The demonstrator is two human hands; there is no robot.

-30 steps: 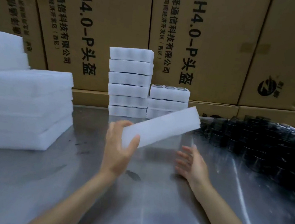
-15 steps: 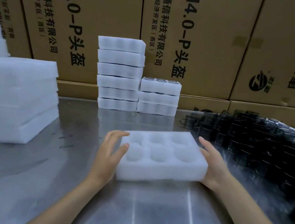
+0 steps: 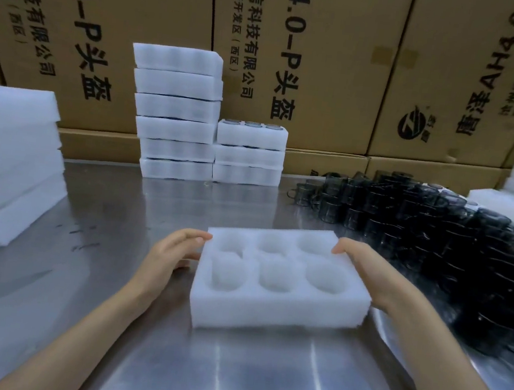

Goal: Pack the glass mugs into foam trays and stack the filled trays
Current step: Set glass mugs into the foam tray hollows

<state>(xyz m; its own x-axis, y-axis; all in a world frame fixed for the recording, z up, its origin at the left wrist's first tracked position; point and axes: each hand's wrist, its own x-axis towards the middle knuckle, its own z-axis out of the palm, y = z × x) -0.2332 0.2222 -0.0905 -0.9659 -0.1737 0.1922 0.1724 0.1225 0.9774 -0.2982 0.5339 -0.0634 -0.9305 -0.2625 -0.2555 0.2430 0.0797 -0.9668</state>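
Both grips rest on the short ends of an empty foam tray point(image 3: 281, 281) at bench centre: left hand point(image 3: 168, 255) fingers lightly curled against its 9 o'clock edge, right hand point(image 3: 368, 275) cupping the 3 o'clock edge. All six pockets are unfilled. Loose glass mugs point(image 3: 423, 213) crowd toward 2 o'clock. Filled trays point(image 3: 178, 112) stand stacked at 12 o'clock; many mugs appear left to pack.
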